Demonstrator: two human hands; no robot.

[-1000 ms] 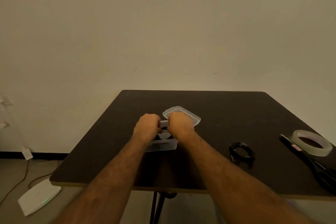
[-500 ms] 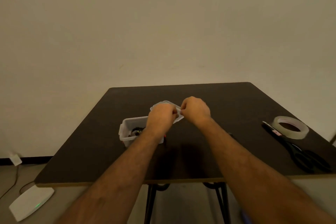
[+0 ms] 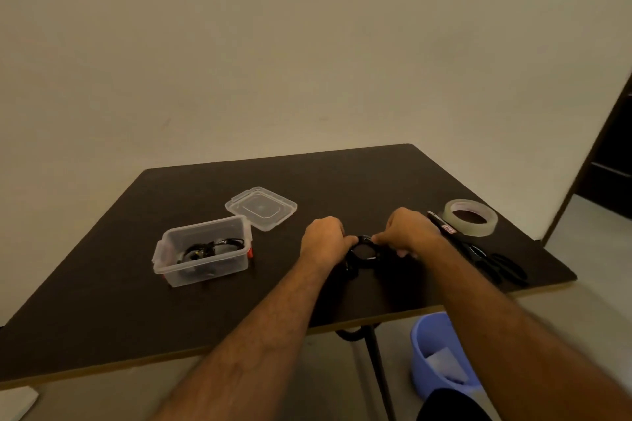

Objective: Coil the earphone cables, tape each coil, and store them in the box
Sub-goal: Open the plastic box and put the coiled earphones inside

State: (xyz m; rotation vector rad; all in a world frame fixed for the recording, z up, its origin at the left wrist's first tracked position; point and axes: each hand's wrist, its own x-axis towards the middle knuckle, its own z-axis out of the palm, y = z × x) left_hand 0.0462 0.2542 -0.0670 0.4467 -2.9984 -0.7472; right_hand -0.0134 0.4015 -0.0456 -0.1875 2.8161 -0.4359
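I see a dark square table [image 3: 171, 311] filling the lower centre of the frame, against a plain beige wall [image 3: 307, 61]. A blue plastic bin [image 3: 431, 342] stands on the floor at lower right, with a black table leg [image 3: 378, 366] beside it.

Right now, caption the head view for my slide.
Both hands grip a black earphone coil beside the open box, tape roll nearby.

No text could be read; the scissors [image 3: 478, 249] carried a small red-and-white label (its print was too blurred).
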